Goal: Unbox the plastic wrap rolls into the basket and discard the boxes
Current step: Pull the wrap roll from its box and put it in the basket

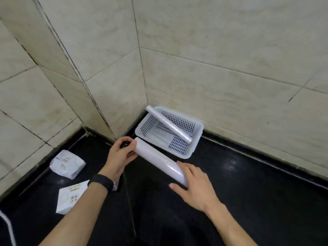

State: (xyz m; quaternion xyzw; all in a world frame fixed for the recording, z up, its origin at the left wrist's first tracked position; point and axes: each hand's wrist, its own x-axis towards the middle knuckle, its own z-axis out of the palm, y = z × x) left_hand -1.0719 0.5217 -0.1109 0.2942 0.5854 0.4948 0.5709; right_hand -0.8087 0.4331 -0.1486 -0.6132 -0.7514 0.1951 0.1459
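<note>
A white plastic wrap roll (158, 161) lies slanted just above the black counter, held at both ends. My left hand (120, 156) grips its far end, and my right hand (190, 183) holds its near end. Just beyond it, a white perforated basket (196, 141) sits in the tiled corner. A thinner wrap roll (168, 124) leans diagonally inside the basket, its upper end resting over the rim. Two white boxes lie on the counter to the left: a crumpled box (66, 164) further back and a flatter box (69, 198) partly hidden under my left forearm.
Tiled walls close in the counter at the back and on the left. A dark seam (129, 201) runs across the black counter towards me. A white cable (8, 226) curves at the bottom left edge.
</note>
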